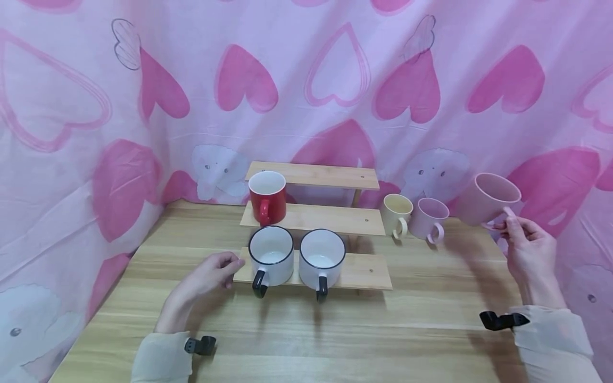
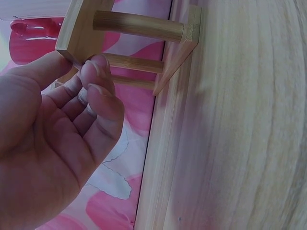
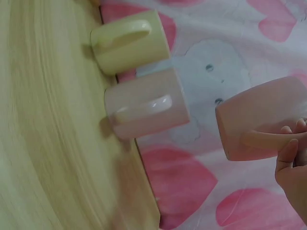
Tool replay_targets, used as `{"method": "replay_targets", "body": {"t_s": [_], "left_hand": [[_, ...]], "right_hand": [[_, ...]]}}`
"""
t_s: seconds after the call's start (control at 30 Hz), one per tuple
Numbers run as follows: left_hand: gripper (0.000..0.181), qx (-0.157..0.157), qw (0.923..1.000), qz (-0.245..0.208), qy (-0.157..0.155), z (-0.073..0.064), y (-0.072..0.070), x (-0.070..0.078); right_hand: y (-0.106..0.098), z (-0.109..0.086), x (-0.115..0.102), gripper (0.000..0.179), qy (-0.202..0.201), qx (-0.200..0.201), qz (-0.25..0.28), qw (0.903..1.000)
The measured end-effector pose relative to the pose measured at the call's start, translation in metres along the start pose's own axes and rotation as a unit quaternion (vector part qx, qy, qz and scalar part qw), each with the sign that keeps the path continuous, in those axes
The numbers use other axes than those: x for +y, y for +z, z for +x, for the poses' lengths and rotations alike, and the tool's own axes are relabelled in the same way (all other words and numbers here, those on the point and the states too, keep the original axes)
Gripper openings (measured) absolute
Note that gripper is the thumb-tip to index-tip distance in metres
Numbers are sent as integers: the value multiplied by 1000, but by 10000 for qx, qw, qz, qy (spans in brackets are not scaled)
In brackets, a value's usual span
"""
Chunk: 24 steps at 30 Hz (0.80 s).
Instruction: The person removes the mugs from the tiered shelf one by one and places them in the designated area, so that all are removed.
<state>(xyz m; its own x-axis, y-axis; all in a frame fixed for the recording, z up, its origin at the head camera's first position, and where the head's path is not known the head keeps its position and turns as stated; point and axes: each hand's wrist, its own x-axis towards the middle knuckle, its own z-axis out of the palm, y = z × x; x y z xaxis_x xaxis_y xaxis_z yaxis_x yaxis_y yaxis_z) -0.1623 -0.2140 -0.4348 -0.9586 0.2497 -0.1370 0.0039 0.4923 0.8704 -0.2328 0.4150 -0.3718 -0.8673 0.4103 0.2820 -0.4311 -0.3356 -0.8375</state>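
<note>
My right hand (image 1: 531,258) pinches the handle of a pink mug (image 1: 481,202), held up off the table at the far right. In the right wrist view that pink mug (image 3: 256,117) hangs tilted, apart from the others. At the left end of a three-tier wooden shelf rack (image 1: 366,271), my left hand (image 1: 208,274) pinches the lowest board between thumb and fingers. Two white mugs with black rims, a left one (image 1: 278,274) and a right one (image 1: 330,274), stand on that board, black handles facing me. A red mug (image 1: 275,205) sits on the middle board's left end.
Right of the rack, a pale yellow mug (image 1: 392,218) and a lilac-pink mug (image 1: 423,226) stand side by side on the wooden table (image 1: 306,340). Behind the table hangs a pink heart-patterned curtain (image 1: 292,32). The rack's top board (image 1: 316,175) bears nothing.
</note>
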Motion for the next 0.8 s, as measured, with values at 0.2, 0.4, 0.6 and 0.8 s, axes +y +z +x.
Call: {"method": "replay_targets", "body": {"t_s": [0.2,0.4,0.6,0.8], "left_hand": [[36,-37,10000,34,64,0,0,-1],[35,-27,10000,28,87,1,-1,-2],[32,-58,9999,22,109,1,-1,-2],[31,-53,10000,-39,21,3,-2,0]], "right_hand": [[-12,12,9,10,19,77,38,10000],[-26,22,20,9,5,-23,464,9989],[-41,34,30,9,41,-161,770,9969],[-56,39,37,10,301,-353,727,9963]]}}
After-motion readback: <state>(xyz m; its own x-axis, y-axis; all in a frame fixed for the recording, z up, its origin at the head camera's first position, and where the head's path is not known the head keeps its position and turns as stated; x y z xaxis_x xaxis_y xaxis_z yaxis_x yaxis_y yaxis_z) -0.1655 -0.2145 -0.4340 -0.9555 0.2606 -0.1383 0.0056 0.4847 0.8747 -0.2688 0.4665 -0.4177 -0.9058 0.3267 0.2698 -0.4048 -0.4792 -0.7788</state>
